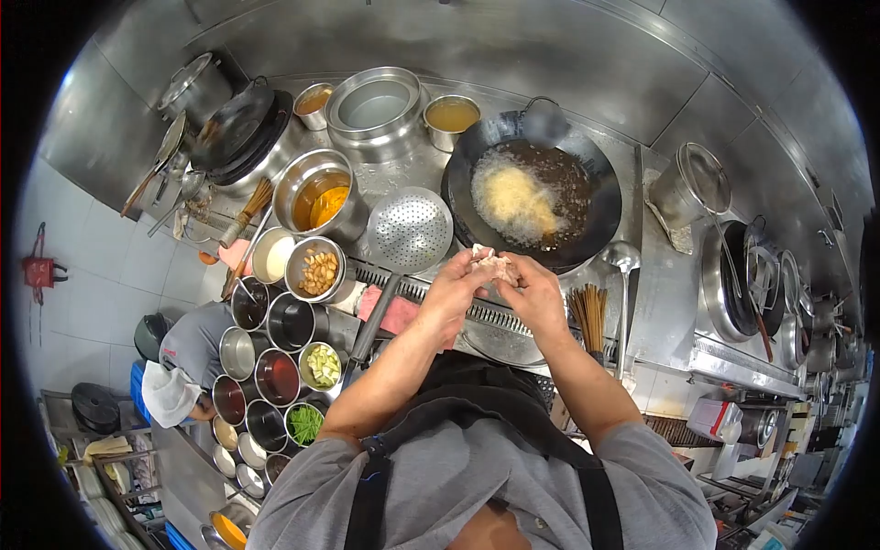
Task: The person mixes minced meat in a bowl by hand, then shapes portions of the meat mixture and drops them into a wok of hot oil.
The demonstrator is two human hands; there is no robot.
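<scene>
Between the fingers of both hands is a small, crumpled, pale pinkish-white piece (496, 267); I cannot make out whether it is meat, cloth or paper. My left hand (451, 291) is closed on its left side, and my right hand (534, 291) pinches it from the right. Both hands are at the near rim of a black wok (600, 206). In the wok, a golden, foaming mass (515, 200) bubbles in dark oil. A perforated strainer (410, 229) lies left of the wok, its dark handle toward me. A pink cloth (394, 310) lies under that handle.
Several metal pots of sauces and ingredients stand at left, including peeled garlic cloves (318, 273) and chopped greens (304, 423). A ladle (622, 261) and a bamboo brush (588, 310) lie right of the wok. A co-worker in a white cap (171, 394) bends down at far left.
</scene>
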